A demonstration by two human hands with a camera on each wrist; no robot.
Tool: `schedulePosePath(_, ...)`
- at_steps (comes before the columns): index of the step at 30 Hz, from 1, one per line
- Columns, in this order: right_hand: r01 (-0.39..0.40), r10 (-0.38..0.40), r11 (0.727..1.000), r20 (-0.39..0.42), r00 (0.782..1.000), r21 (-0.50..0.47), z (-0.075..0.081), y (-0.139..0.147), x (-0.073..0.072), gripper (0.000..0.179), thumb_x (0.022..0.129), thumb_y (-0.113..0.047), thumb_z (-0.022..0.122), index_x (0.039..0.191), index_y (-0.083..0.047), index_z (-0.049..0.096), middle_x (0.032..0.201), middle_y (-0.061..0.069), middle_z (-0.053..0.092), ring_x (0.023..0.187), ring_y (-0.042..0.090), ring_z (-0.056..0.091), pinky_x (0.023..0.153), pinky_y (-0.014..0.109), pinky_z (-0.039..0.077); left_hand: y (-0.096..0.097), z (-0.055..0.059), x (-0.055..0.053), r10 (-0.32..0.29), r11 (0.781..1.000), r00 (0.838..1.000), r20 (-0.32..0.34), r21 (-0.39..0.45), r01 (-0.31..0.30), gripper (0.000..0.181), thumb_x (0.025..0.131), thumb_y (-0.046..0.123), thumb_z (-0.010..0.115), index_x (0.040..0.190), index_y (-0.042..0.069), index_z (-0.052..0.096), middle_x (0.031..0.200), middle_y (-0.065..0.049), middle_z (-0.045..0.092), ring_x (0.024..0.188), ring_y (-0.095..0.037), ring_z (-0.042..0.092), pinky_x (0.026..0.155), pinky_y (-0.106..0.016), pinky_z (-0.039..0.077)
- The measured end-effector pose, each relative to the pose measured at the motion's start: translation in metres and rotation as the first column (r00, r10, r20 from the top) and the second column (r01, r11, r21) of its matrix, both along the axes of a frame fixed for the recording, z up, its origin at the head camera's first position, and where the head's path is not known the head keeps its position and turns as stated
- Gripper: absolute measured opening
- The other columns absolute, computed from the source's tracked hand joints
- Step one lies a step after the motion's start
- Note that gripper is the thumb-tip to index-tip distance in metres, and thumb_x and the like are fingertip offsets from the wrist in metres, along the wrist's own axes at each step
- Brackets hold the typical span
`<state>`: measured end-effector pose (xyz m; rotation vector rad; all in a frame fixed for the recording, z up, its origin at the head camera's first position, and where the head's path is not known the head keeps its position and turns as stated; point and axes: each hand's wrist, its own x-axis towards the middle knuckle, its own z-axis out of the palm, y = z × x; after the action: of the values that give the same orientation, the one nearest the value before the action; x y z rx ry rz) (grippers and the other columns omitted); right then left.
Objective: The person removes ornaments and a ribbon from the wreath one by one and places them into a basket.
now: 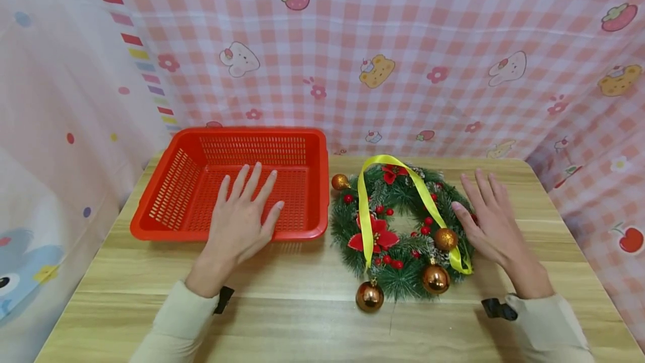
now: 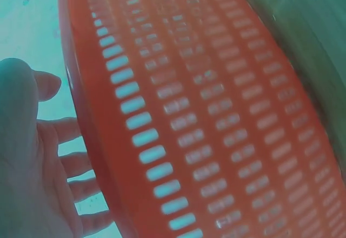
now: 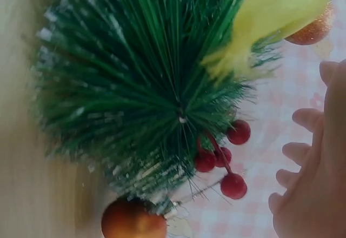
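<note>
My left hand (image 1: 239,228), fingers spread and straight, hovers over the front rim of a red perforated plastic basket (image 1: 166,234). The left wrist view has the fingers beside the slotted basket wall (image 2: 108,130). My right hand (image 1: 491,226) is at the right edge of a green Christmas wreath (image 1: 398,282), its fingers extended and holding nothing. The wreath lies on the table, decorated with red berries, a red poinsettia (image 1: 384,240), copper baubles (image 1: 370,297) and a yellow ribbon (image 1: 367,212) looped across it. In the right wrist view, the hand appears apart from the berries (image 3: 233,186).
Both basket and wreath are on a light wood-grain table (image 1: 312,329), wreath to the right of the basket. A pink checked curtain (image 1: 322,38) hangs behind the table, and a pale patterned curtain (image 1: 65,184) hangs at its left. Black straps (image 1: 499,308) are at both wrists.
</note>
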<state>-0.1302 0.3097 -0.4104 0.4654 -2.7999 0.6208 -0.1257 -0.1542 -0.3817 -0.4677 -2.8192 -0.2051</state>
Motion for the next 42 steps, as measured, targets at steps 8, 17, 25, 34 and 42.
schedulePosePath(8, -0.025, 0.040, 0.990, 0.107, 0.993, -0.142, -0.006, -0.005, -0.014, 0.062, 0.106, -0.033, 0.043, 0.159, -0.010, 0.020, 0.164, 0.022, 0.005, 0.150, 0.044, -0.001, 0.116, 0.067, 0.000, 0.018, 0.001, 0.009, -0.069, 0.998, 0.997, 0.041, 0.013, 0.069, 0.061, 0.101, 0.046, 0.041, 0.155, 0.018, 0.035, 0.162, -0.013, 0.027, 0.149, -0.035, 0.022, 0.120, -0.055, 0.013)
schedulePosePath(17, -0.046, 0.074, 0.988, 0.187, 0.980, -0.149, -0.007, -0.014, -0.028, 0.064, 0.104, -0.036, 0.049, 0.157, -0.010, 0.026, 0.163, 0.024, 0.008, 0.148, 0.049, 0.004, 0.110, 0.074, 0.009, 0.042, 0.007, 0.023, -0.180, 0.982, 0.982, 0.052, 0.073, 0.176, 0.061, 0.102, 0.047, 0.041, 0.155, 0.018, 0.035, 0.161, -0.011, 0.029, 0.148, -0.032, 0.026, 0.121, -0.051, 0.017)
schedulePosePath(25, -0.063, 0.086, 0.993, 0.243, 0.966, -0.100, -0.008, -0.018, -0.041, 0.066, 0.102, -0.038, 0.053, 0.157, -0.011, 0.028, 0.163, 0.024, 0.010, 0.147, 0.051, 0.009, 0.109, 0.074, 0.013, 0.072, 0.010, 0.034, -0.310, 0.934, 0.950, 0.031, 0.199, 0.298, 0.059, 0.103, 0.043, 0.044, 0.155, 0.017, 0.034, 0.161, -0.011, 0.030, 0.148, -0.029, 0.027, 0.121, -0.045, 0.019)
schedulePosePath(34, -0.081, 0.090, 0.996, 0.264, 0.960, -0.044, -0.017, -0.016, -0.050, 0.067, 0.103, -0.038, 0.050, 0.158, -0.011, 0.023, 0.162, 0.027, 0.009, 0.145, 0.054, 0.010, 0.109, 0.073, 0.014, 0.119, -0.005, 0.043, -0.410, 0.870, 0.890, 0.198, 0.380, 0.315, 0.059, 0.103, 0.043, 0.046, 0.157, 0.024, 0.029, 0.164, -0.009, 0.022, 0.149, -0.028, 0.025, 0.116, -0.052, 0.030)
schedulePosePath(42, -0.075, 0.075, 0.997, 0.300, 0.951, -0.011, -0.021, -0.015, -0.051, 0.066, 0.104, -0.042, 0.046, 0.159, -0.014, 0.021, 0.162, 0.027, 0.009, 0.145, 0.054, 0.012, 0.110, 0.072, 0.015, 0.137, -0.022, 0.044, -0.363, 0.860, 0.875, 0.320, 0.478, 0.182, 0.067, 0.102, 0.045, 0.049, 0.159, 0.021, 0.022, 0.164, -0.016, 0.017, 0.150, -0.033, 0.021, 0.110, -0.059, 0.035)
